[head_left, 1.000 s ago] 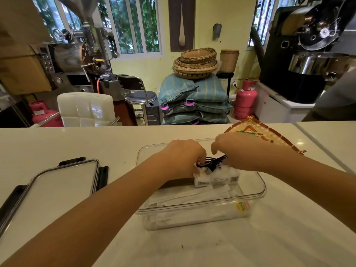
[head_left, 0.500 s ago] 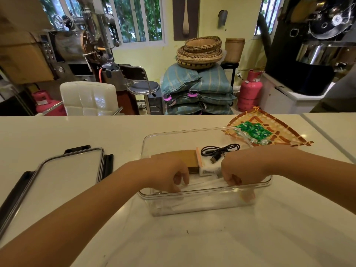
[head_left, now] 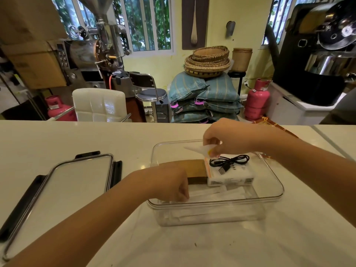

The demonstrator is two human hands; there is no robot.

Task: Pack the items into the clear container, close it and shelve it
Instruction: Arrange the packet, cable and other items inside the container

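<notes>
A pale countertop (head_left: 57,139) fills the foreground, and beyond it a crowded room is seen: coffee roasters, a white padded chair (head_left: 99,105), stacked teal sacks (head_left: 206,99) topped with woven baskets (head_left: 207,61), and two pink gas cylinders, one of them at the right (head_left: 257,101).

On the counter the clear container (head_left: 277,193) is seen standing open, right at centre. Its lid (head_left: 57,191), clear with black clips along the edges, is laid flat on the counter to the left, well apart from the box.

Inside the container, a brown cardboard box (head_left: 194,168) is lying flat, with a white box (head_left: 231,178) just beside it on the right, touching it. A coiled black USB cable (head_left: 229,162) is resting on top of the white box. White paper-wrapped packets (head_left: 217,195) are spread across the floor of the container in front.

The left hand (head_left: 169,184) is lowered into the near left corner, fingers curled down and pressed together onto the packets; whether one is gripped cannot be told.

The right hand (head_left: 229,139) is held above the far side of the container, and a small white packet (head_left: 200,150) with an orange mark is pinched between thumb and fingertips, hanging over the cable. A patterned woven mat (head_left: 269,122) is glimpsed behind the right wrist.
</notes>
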